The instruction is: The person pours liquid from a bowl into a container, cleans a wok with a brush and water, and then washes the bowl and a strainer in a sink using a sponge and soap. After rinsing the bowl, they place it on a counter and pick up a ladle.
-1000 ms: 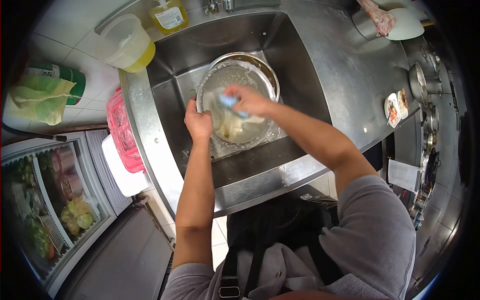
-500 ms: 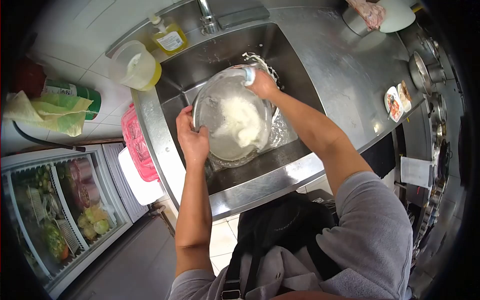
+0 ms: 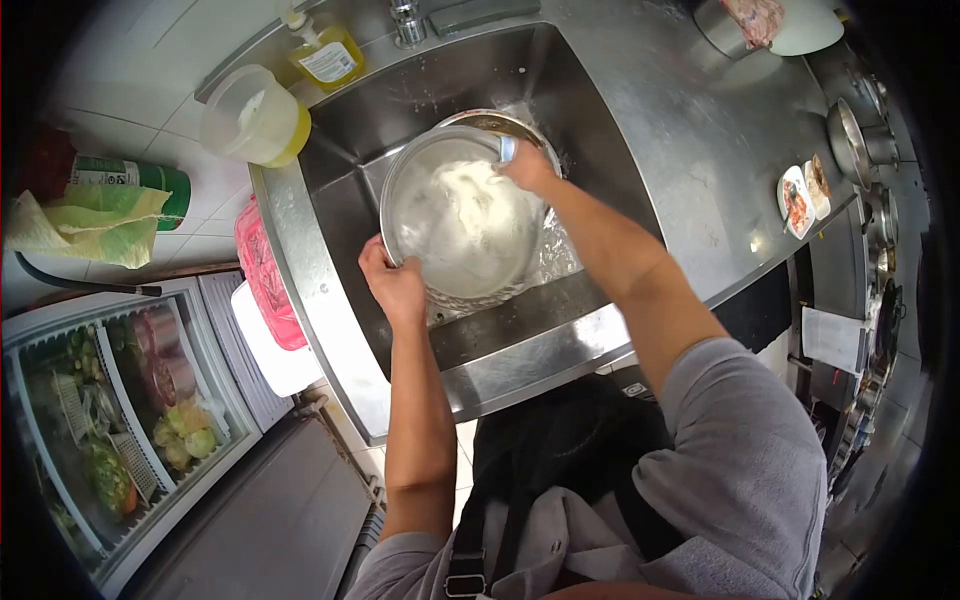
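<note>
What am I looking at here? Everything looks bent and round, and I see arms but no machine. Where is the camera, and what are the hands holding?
There is no machine here: these are a person's two bare arms. The camera sits on the person's head and looks down, and its wide lens bends the edges of the picture. Below is a steel sink set in a steel counter. In the sink lies a metal bowl, tilted, with white foam inside. The left hand grips the bowl's near rim. The right hand holds a small blue and white sponge at the far rim. Behind the sink stand a soap bottle and a plastic tub. At the right edge of the counter lie small plates.
</note>
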{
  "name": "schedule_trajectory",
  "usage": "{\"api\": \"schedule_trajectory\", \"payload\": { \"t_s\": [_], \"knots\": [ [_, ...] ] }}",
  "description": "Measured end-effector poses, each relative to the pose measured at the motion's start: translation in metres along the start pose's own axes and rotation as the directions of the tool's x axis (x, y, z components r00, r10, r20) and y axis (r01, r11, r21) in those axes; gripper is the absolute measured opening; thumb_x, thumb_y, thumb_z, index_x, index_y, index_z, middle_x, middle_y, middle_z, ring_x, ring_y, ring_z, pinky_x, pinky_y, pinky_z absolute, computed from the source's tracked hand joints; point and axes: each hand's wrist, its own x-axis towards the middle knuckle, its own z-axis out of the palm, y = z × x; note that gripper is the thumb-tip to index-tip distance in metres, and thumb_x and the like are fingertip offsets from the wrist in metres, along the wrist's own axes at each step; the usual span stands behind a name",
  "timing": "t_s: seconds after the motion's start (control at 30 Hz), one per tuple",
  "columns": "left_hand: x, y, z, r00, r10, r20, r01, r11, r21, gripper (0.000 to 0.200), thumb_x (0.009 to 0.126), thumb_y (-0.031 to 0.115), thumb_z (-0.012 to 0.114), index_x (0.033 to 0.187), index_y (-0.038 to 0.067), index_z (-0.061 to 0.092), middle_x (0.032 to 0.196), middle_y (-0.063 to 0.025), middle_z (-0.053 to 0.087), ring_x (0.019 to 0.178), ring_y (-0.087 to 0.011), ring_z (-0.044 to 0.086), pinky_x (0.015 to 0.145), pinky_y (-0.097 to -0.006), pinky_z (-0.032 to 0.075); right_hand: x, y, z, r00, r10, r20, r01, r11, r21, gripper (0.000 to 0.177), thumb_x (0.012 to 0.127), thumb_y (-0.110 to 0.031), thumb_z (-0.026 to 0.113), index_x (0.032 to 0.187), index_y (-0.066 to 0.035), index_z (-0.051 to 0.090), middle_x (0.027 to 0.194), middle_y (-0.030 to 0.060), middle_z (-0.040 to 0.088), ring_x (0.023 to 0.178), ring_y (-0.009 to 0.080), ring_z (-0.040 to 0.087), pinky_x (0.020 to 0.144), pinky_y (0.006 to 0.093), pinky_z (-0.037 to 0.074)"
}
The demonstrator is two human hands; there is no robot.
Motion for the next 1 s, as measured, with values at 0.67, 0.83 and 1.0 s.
{"api": "schedule_trajectory", "payload": {
  "t_s": [0.67,0.83,1.0],
  "knots": [
    [0.001,-0.019,0.039,0.990,-0.138,0.012,0.137,0.988,0.065,0.017,0.066,-0.003,0.064,0.083,-0.003,0.063,0.117,-0.0185,0.063,0.113,-0.0360,0.059,0.098,-0.0392,0.045,-0.091,0.018,0.006,0.740,0.661,0.127,-0.644,0.750,-0.147,0.066,0.083,-0.047,0.070,0.126,0.001,0.054,0.117,0.0268,0.064,0.113,0.0392,0.062,0.091,0.0442,0.051],
    [0.002,-0.009,0.039,0.969,-0.198,-0.151,0.208,0.976,0.057,0.029,0.068,-0.002,0.063,0.097,-0.002,0.068,0.122,-0.0210,0.063,0.113,-0.0367,0.060,0.096,-0.0383,0.046,-0.133,-0.014,-0.030,0.374,0.691,0.619,-0.830,0.547,-0.109,0.042,0.083,-0.034,0.072,0.110,-0.004,0.061,0.090,0.0150,0.066,0.067,0.0240,0.065,0.054,0.0376,0.055],
    [0.002,-0.054,0.029,0.965,-0.260,-0.043,0.258,0.964,-0.061,0.037,0.069,-0.006,0.059,0.106,-0.003,0.067,0.099,-0.0118,0.071,0.088,-0.0224,0.068,0.083,-0.0308,0.050,-0.094,-0.059,-0.111,0.583,0.171,0.794,-0.581,0.771,0.260,0.064,0.084,-0.024,0.070,0.139,-0.004,0.041,0.096,0.0087,0.062,0.069,0.0157,0.061,0.051,0.0308,0.054]
  ]
}}
